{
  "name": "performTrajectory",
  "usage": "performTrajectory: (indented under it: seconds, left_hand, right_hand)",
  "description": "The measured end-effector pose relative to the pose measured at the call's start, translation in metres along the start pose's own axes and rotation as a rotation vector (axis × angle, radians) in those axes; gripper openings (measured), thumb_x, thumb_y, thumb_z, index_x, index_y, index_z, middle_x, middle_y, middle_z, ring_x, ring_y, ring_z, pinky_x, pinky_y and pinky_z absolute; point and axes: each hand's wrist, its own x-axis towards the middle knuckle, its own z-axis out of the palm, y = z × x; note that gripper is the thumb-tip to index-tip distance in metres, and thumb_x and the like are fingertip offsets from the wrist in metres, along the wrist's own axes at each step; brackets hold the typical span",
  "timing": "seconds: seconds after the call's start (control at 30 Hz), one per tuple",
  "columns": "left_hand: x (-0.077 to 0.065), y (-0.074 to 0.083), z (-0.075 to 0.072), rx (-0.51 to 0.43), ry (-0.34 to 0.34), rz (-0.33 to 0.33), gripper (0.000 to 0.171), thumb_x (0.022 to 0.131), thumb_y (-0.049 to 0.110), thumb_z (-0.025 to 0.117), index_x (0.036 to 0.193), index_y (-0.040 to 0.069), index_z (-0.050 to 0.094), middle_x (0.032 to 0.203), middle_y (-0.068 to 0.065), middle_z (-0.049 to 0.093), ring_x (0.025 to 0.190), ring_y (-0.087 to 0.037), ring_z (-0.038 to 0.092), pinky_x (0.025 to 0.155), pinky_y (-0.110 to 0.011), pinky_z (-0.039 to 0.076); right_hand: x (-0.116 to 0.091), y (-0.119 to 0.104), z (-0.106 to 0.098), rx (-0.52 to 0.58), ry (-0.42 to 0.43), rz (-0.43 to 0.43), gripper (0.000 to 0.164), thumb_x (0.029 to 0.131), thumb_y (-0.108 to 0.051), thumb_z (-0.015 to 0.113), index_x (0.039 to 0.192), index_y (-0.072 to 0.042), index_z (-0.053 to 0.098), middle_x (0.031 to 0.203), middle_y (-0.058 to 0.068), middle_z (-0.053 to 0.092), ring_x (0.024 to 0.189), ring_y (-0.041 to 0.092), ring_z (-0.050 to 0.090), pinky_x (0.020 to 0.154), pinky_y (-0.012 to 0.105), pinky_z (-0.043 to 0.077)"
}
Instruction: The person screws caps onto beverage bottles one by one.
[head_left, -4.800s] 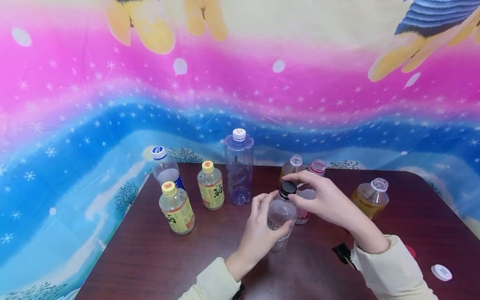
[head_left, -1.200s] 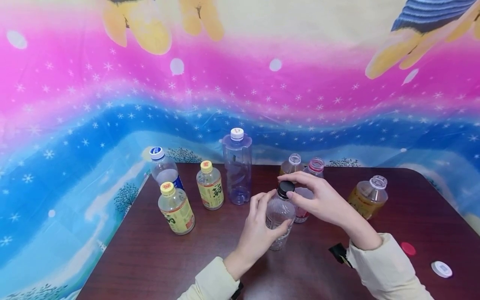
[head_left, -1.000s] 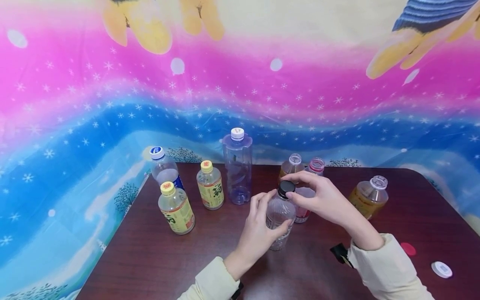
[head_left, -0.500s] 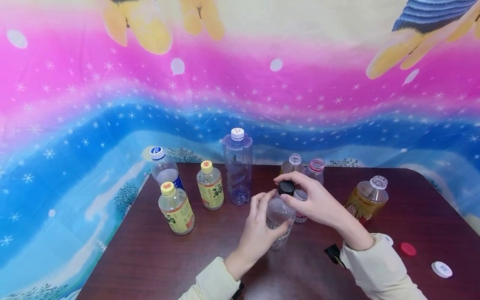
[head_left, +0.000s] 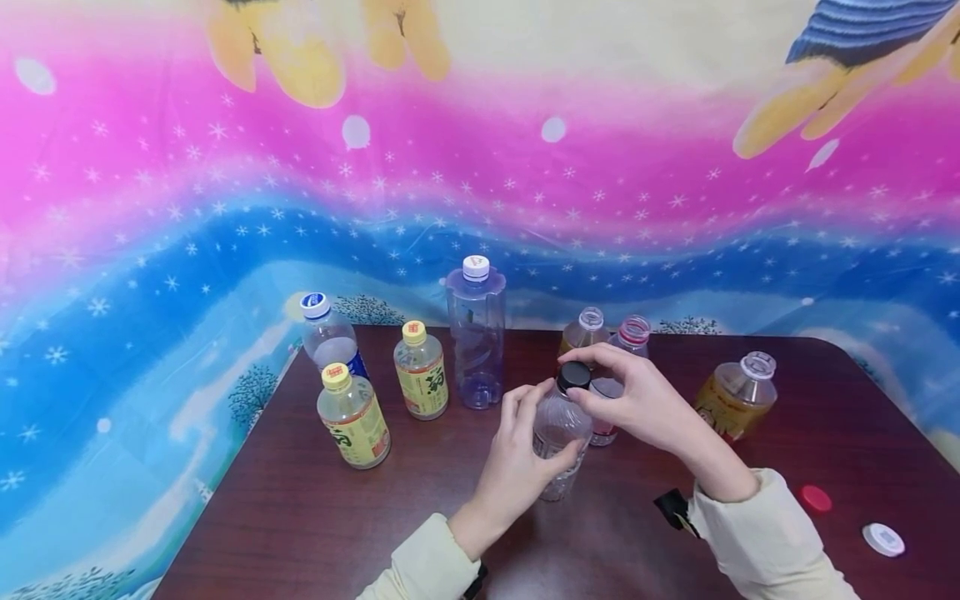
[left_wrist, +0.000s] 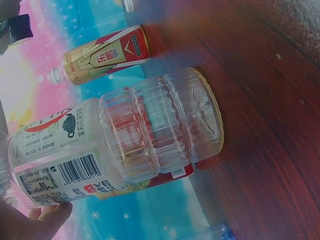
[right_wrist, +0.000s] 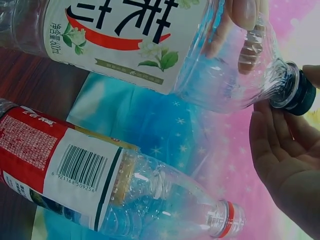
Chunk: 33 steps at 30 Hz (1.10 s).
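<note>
Upright on the dark wooden table (head_left: 285,533) stands a clear ribbed plastic bottle (head_left: 562,421) with a black screw cap (head_left: 575,377) on its neck. My left hand (head_left: 517,467) grips the bottle's body from the left, fingers behind and thumb in front. From the right, my right hand (head_left: 648,400) pinches the cap between thumb and fingers. The left wrist view shows the bottle's label (left_wrist: 60,150) with a barcode and a teapot picture. In the right wrist view the cap (right_wrist: 300,95) sits on the neck with fingers around it.
Capless bottles stand behind and right: a red-ringed one (head_left: 633,332), an amber one (head_left: 588,325) and another amber one (head_left: 738,396). A red cap (head_left: 816,498) and a white cap (head_left: 883,539) lie right. Capped bottles, including a tall purple one (head_left: 477,342), stand left.
My right hand has swung slightly left, then back right around the black cap. The left hand and the bottle have held their place over the last second.
</note>
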Motion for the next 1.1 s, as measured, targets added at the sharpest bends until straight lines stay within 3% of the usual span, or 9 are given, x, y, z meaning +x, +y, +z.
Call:
performTrajectory:
  seconds: [0.2,0.3,0.5,0.63,0.8,1.1]
  left_hand:
    - [0.0,-0.001,0.001,0.011,0.019,0.017,0.073,0.077,0.024,0.079,0.14,0.014,0.042,0.125,-0.007,0.044,0.11,-0.018,0.056,0.093,-0.034,0.051]
    - [0.0,-0.001,0.001,0.016,0.028,0.022,0.074,0.076,0.023,0.08,0.139,0.013,0.043,0.124,-0.008,0.044,0.111,-0.019,0.056,0.094,-0.035,0.051]
    - [0.001,-0.001,0.001,0.024,0.026,0.029,0.074,0.077,0.024,0.08,0.139,0.013,0.043,0.125,-0.009,0.044,0.112,-0.02,0.055,0.094,-0.035,0.051]
    - [0.001,-0.001,0.0,0.02,0.023,0.03,0.073,0.077,0.023,0.079,0.14,0.013,0.042,0.125,-0.008,0.044,0.111,-0.019,0.055,0.093,-0.034,0.052]
    - [0.001,-0.001,-0.001,0.025,0.03,0.039,0.074,0.077,0.024,0.079,0.139,0.013,0.042,0.124,-0.008,0.044,0.111,-0.019,0.056,0.094,-0.033,0.051]
    - [0.002,-0.001,0.0,0.017,0.012,0.022,0.074,0.077,0.023,0.079,0.14,0.012,0.041,0.125,-0.008,0.044,0.111,-0.018,0.056,0.095,-0.034,0.051]
  right_hand:
    - [0.002,-0.003,0.004,0.03,0.034,0.099,0.031,0.083,-0.022,0.074,0.107,-0.007,0.06,0.096,0.009,0.065,0.084,0.016,0.064,0.067,0.025,0.05]
    - [0.004,-0.003,0.007,0.009,0.036,0.118,0.034,0.083,-0.024,0.074,0.107,-0.007,0.056,0.1,0.009,0.062,0.087,0.019,0.062,0.071,0.031,0.052]
    - [0.004,0.0,0.006,-0.006,-0.004,-0.012,0.038,0.086,-0.017,0.07,0.122,-0.008,0.058,0.12,0.011,0.062,0.105,0.024,0.063,0.091,0.046,0.052]
    - [0.002,0.003,0.0,-0.018,-0.023,-0.075,0.036,0.087,-0.011,0.068,0.122,-0.011,0.061,0.117,0.007,0.063,0.101,0.019,0.063,0.092,0.041,0.052]
    - [0.0,0.003,-0.006,-0.028,-0.036,-0.067,0.037,0.088,-0.012,0.066,0.124,-0.013,0.062,0.115,0.003,0.065,0.101,0.016,0.061,0.092,0.035,0.05]
    - [0.0,0.001,-0.005,0.011,0.009,0.047,0.031,0.084,-0.018,0.072,0.113,-0.008,0.063,0.105,0.007,0.066,0.095,0.019,0.064,0.082,0.024,0.052]
